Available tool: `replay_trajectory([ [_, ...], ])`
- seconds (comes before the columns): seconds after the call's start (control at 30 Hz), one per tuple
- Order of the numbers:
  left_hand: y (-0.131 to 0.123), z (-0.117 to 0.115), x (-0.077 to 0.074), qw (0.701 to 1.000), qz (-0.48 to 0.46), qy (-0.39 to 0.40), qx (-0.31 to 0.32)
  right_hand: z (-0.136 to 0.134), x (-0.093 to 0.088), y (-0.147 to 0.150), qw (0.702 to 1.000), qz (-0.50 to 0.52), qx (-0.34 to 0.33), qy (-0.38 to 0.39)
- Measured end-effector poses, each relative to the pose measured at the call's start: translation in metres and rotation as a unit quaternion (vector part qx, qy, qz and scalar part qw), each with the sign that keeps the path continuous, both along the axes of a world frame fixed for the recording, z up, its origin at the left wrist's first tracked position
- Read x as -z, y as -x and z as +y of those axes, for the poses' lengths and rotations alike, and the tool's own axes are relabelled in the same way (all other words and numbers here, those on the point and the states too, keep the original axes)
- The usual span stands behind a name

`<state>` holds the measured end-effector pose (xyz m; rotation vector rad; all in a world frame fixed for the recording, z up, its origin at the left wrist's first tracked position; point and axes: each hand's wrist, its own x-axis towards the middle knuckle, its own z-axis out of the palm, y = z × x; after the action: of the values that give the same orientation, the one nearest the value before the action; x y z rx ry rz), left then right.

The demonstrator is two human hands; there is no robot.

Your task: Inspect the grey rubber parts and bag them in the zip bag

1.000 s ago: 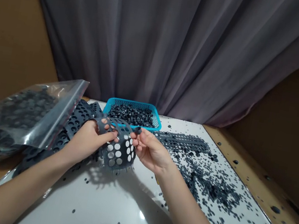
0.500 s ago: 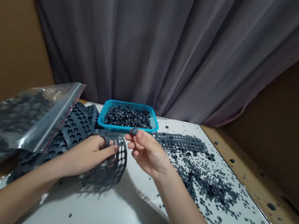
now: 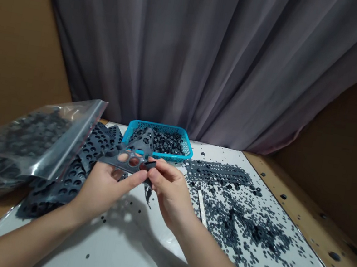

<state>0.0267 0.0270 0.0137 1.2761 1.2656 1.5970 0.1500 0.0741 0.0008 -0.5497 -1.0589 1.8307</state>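
A dark grey perforated rubber sheet (image 3: 113, 159) with rows of round holes is held up above the white table. My left hand (image 3: 103, 188) is closed on its near edge, thumb on top. Thumb and fingers of my right hand (image 3: 173, 190) pinch a small dark rubber piece (image 3: 150, 164) at the sheet's right end; whether it is joined to the sheet I cannot tell. Just behind, a blue plastic basket (image 3: 189, 155) holds many small black rubber parts, and the sheet's raised corner covers part of it.
At left, a clear zip bag (image 3: 29, 135) of black parts leans by stacked dimpled rubber sheets (image 3: 72, 179). Flat perforated strips (image 3: 220, 173) lie at right, with scattered black discs (image 3: 260, 235) and a white stick (image 3: 202, 207) in front. A grey curtain (image 3: 184, 61) hangs behind.
My right hand has moved down and left to meet the sheet. My left hand has tilted and lifted the sheet, so its far corner now sticks up before the basket. The white stick has come into view.
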Motion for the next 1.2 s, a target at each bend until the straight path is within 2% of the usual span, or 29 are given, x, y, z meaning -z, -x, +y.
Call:
replay_trajectory([
  [0.1, 0.001, -0.002, 0.002, 0.999, -0.036, 0.024, 0.012, -0.001, 0.004, -0.001, 0.994, -0.022, 0.046, -0.099],
  [0.17, 0.002, -0.002, 0.004, 0.996, -0.079, 0.040, 0.021, -0.001, 0.005, -0.004, 0.974, -0.062, 0.091, -0.200],
  [0.27, 0.002, -0.004, 0.006, 0.991, -0.123, 0.050, 0.022, -0.002, 0.004, -0.009, 0.905, -0.105, 0.178, -0.371],
  [0.33, 0.002, -0.005, 0.006, 0.990, -0.127, 0.050, 0.037, -0.002, 0.001, -0.011, 0.860, -0.122, 0.220, -0.443],
  [0.37, 0.002, -0.006, 0.006, 0.990, -0.125, 0.047, 0.046, -0.002, -0.001, -0.012, 0.847, -0.130, 0.232, -0.459],
  [0.43, 0.001, -0.006, 0.006, 0.990, -0.124, 0.045, 0.047, -0.002, -0.005, -0.014, 0.838, -0.144, 0.240, -0.468],
  [0.57, 0.000, -0.007, 0.005, 0.992, -0.114, 0.053, -0.004, -0.001, -0.018, -0.022, 0.843, -0.167, 0.205, -0.468],
  [0.73, -0.003, -0.009, -0.005, 0.997, -0.024, 0.055, -0.038, 0.000, -0.034, -0.033, 0.829, -0.231, 0.147, -0.487],
  [0.87, -0.004, -0.012, -0.008, 0.996, 0.060, 0.048, -0.055, -0.001, -0.038, -0.036, 0.815, -0.265, 0.123, -0.500],
  [1.03, -0.002, -0.012, -0.003, 0.992, 0.121, 0.026, -0.037, -0.005, -0.039, -0.036, 0.797, -0.275, 0.141, -0.518],
  [1.1, -0.002, -0.012, -0.001, 0.990, 0.133, 0.027, -0.028, -0.006, -0.038, -0.034, 0.802, -0.259, 0.154, -0.515],
  [1.2, -0.001, -0.012, 0.000, 0.990, 0.138, 0.028, -0.016, -0.006, -0.032, -0.028, 0.847, -0.206, 0.155, -0.465],
])
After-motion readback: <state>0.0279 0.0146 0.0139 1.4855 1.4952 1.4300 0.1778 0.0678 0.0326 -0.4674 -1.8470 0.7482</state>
